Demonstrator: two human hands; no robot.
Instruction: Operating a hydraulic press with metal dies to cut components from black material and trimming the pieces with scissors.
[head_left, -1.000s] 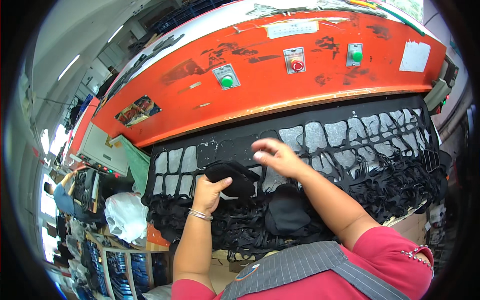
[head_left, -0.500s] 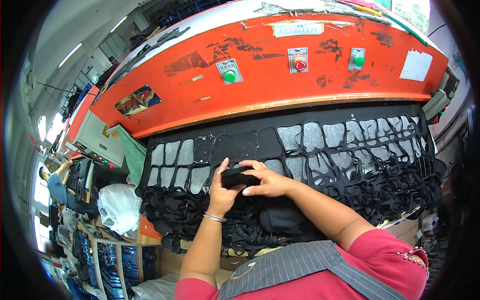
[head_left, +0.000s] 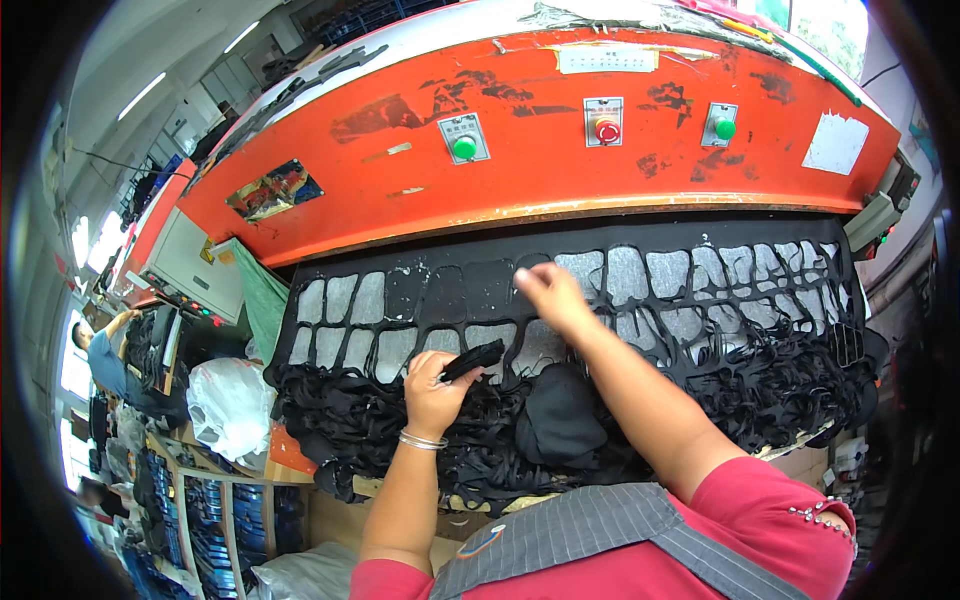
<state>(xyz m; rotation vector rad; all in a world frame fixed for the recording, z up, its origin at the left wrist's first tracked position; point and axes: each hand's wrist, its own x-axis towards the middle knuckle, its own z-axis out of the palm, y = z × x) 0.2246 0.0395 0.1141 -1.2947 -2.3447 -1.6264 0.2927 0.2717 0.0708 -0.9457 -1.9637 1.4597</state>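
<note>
My left hand [head_left: 433,392] grips a small stack of black cut pieces [head_left: 474,362], tilted on edge over the near side of the press bed. My right hand [head_left: 553,298] is farther forward, low over the dark outlined pieces in the far row of the black sheet [head_left: 690,228]. Its fingers bend down and are slightly blurred, so what they touch is hidden. Grey shows through the sheet's cut-out openings [head_left: 627,272] on both sides. A loose bundle of black material [head_left: 562,415] lies between my forearms, on a heap of black offcut strips [head_left: 740,390].
Beyond the sheet rises an orange press [head_left: 390,215] with green buttons [head_left: 464,148] and a red button [head_left: 606,131]. A white plastic bag [head_left: 232,405] and shelves of blue items [head_left: 205,515] are at the left. Another person [head_left: 105,355] works farther off at left.
My right hand has left the stack and reached forward to the far row. My left hand keeps the stack, now lower and tilted.
</note>
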